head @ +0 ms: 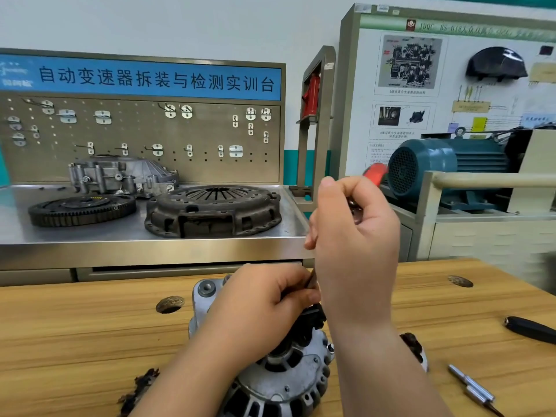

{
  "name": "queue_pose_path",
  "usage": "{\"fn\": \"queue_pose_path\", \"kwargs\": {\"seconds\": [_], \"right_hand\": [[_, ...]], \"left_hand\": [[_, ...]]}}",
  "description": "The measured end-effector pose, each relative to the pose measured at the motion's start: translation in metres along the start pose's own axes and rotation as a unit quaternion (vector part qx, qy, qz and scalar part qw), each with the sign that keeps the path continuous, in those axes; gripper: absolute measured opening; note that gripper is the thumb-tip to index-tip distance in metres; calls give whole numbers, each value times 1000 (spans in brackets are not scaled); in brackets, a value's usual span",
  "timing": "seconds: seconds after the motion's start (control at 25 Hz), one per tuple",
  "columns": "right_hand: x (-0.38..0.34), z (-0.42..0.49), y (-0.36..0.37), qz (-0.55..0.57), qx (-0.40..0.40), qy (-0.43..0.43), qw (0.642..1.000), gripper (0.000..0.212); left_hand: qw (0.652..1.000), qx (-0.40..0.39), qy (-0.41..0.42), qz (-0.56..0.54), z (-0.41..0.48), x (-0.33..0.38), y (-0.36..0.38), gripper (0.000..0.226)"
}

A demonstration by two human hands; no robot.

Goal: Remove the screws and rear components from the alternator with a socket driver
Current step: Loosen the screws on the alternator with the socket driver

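Right hand (352, 233) clamps the socket driver (374, 173), shaft pointing steeply down at the alternator (288, 377), where left hand (264, 302) pinches its lower end.

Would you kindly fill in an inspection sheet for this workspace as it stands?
Surface: wooden table, with knot holes.
Job's things: alternator lying on the table; socket driver, red handle.
Clutter: black handle, silver bits, dark scraps.
Grippers: left hand grips the alternator; right hand holds the socket driver.
Cables: nothing seen on the table.
Surroundings: steel bench with clutch cover and flywheel; pegboard; teal motor.
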State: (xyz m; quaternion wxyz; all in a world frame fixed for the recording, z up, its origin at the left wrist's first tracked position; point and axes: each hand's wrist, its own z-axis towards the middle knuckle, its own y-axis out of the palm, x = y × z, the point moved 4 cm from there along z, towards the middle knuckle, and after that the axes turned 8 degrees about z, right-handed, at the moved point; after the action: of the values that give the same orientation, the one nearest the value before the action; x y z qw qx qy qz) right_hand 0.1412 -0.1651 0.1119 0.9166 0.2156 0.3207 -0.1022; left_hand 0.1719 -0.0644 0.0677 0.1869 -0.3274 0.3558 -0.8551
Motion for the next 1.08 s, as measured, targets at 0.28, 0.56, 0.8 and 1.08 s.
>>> {"fn": "queue_pose_path", "kwargs": {"seconds": [0.28,0.56,0.8,1.08], "right_hand": [[-5,4,14,290,-254,180,905,25],[-1,-1,1,34,3,11,999,28],[-7,5,11,314,-291,177,886,22],[-1,2,2,55,-34,27,998,29]], "left_hand": [[1000,-12,17,3,-2,2,-2,19],[1000,-5,-5,-12,0,-1,0,16],[1000,-17,22,-13,-2,2,-3,20],[1000,2,-5,-22,-1,3,-1,18]]}}
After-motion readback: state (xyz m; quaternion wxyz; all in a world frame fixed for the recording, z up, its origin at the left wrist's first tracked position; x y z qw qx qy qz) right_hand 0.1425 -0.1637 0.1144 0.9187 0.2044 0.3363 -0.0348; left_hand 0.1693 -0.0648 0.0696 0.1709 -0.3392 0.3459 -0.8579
